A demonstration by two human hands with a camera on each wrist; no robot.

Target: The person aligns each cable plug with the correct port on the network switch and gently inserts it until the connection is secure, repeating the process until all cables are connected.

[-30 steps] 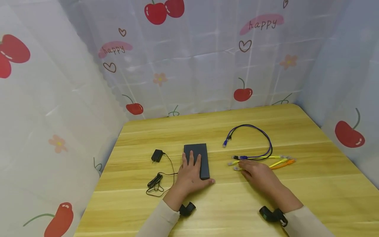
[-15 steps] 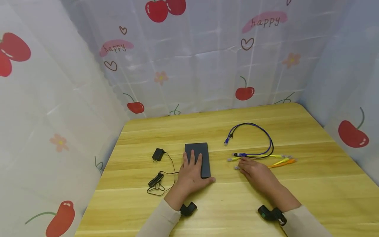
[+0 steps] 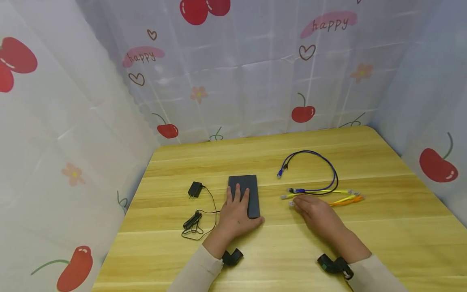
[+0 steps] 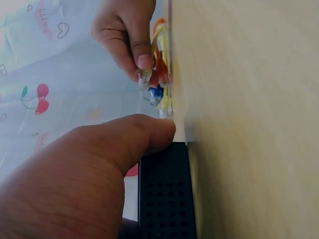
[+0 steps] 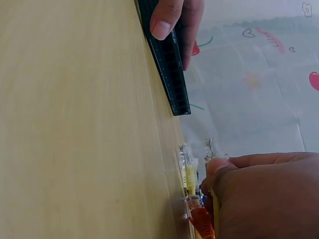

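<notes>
A dark network switch lies on the table, and in the right wrist view a row of ports runs along its side. My left hand rests on top with spread fingers, its thumb out past the near corner. To the right, my right hand pinches a yellow network cable by the end. The clear plug sticks out beyond thumb and fingertips, raised off the table in the left wrist view. An orange cable and another yellow cable lie beside and beneath that hand.
Blue and black network cables curve in a loop behind the right hand. Left of the switch stand a black power adapter and its bundled cord. A printed curtain hangs behind the table.
The right hand's fingers have shifted slightly on the yellow cable's end. My left hand stays on the switch. The head view has tilted a little.
</notes>
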